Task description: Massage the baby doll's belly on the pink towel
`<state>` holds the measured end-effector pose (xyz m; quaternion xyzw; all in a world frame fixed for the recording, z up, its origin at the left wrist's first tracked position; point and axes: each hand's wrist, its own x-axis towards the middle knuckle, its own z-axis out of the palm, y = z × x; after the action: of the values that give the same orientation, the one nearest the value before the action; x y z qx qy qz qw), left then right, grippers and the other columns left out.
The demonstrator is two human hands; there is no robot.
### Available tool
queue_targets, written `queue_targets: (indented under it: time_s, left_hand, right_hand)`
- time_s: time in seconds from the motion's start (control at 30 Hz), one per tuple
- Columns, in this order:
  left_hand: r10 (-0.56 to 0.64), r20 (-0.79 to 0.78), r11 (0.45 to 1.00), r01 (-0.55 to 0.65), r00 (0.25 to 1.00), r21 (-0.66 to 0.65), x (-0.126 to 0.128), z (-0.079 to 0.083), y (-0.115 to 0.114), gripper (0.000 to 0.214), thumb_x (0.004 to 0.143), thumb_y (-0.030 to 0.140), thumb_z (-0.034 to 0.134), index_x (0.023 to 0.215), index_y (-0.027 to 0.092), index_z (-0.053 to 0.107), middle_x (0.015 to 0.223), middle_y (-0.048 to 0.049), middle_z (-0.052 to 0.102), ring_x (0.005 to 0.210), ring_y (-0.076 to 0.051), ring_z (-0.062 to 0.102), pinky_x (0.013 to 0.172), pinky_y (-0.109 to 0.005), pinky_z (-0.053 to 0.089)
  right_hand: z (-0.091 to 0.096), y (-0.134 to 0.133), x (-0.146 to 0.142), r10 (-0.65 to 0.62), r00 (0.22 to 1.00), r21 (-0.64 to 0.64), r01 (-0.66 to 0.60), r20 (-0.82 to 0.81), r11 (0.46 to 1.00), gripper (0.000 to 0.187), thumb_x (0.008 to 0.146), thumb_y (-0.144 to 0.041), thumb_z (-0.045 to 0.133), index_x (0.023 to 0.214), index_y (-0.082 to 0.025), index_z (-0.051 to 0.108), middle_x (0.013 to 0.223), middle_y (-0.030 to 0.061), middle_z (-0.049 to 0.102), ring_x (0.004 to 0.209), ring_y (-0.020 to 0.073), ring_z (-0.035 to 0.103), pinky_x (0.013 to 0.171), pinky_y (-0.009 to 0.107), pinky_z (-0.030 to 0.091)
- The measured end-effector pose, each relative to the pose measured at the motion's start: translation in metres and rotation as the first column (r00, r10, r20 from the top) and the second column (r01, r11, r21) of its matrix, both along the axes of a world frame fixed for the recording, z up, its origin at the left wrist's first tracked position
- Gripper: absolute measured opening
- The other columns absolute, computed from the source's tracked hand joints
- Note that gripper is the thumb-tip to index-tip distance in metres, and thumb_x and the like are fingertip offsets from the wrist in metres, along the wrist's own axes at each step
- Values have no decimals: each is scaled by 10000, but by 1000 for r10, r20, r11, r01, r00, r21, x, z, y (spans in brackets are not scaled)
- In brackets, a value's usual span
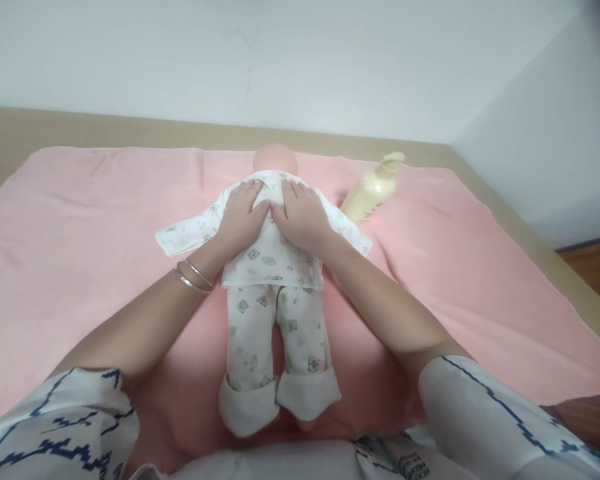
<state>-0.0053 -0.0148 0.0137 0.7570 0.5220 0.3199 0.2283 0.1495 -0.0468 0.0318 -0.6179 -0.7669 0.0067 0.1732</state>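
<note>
A baby doll (275,160) lies stretched out in front of me, its head pointing away. It wears a white printed top (270,257) and matching trousers (253,327) with turned-up cuffs. My left hand (243,217) rests flat on the left side of the doll's upper body, fingers pointing toward its head. On the other side my right hand (303,217) lies flat too, fingers outstretched. The two thumbs meet or nearly meet at the middle of the top. Both sleeves of the doll's top spread outward past my hands. The doll's face is not visible.
Under the doll is a pink blanket (105,220) on a tan surface (145,130). A cream pump bottle (371,193) leans or lies right of the doll, near its sleeve. White walls (330,67) stand behind and at the right. Wooden floor (595,273) shows at the right edge.
</note>
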Motion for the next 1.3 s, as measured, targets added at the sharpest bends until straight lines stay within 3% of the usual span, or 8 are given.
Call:
queue_targets:
  time_s: [0.3, 0.67, 0.87, 1.3]
  left_hand:
    - [9, 13, 999, -9, 1000, 51, -1, -7, 2, 572, 957, 408, 430, 1473, 189, 541, 1607, -105, 481, 1540, -277, 376, 1323, -498, 242]
    - [22, -42, 998, -20, 999, 66, 1, -4, -2, 587, 952, 342, 406, 1464, 85, 533, 1591, -159, 488, 1526, -297, 392, 1326, -484, 248]
    - [-10, -36, 992, 14, 999, 126, 0, -10, 0, 553, 993, 338, 364, 1456, 87, 535, 1570, -164, 512, 1521, -309, 402, 1313, -537, 259]
    - [20, -9, 983, -18, 1000, 181, 1, -15, 0, 542, 1052, 372, 287, 1414, 91, 578, 1518, -163, 569, 1471, -285, 469, 1295, -503, 303]
  right_hand:
    - [4, -1, 0, -7, 1000, -59, 7, 4, 998, 604, 1058, -357, 322, 1547, -9, 386, 1613, 217, 431, 1508, 355, 385, 1273, 515, 260]
    - [6, -1, 0, 3, 1000, -92, -6, -27, 996, 644, 1038, -355, 317, 1568, 9, 355, 1631, 214, 405, 1536, 361, 345, 1286, 529, 242]
    - [6, 0, -1, -14, 1000, -111, 13, -10, 994, 659, 1027, -340, 326, 1582, 14, 323, 1652, 212, 367, 1552, 366, 313, 1295, 527, 224]
    - [2, 3, 1, -8, 999, -104, 4, -34, 995, 665, 1007, -355, 317, 1578, -14, 337, 1654, 196, 372, 1560, 342, 315, 1293, 543, 239]
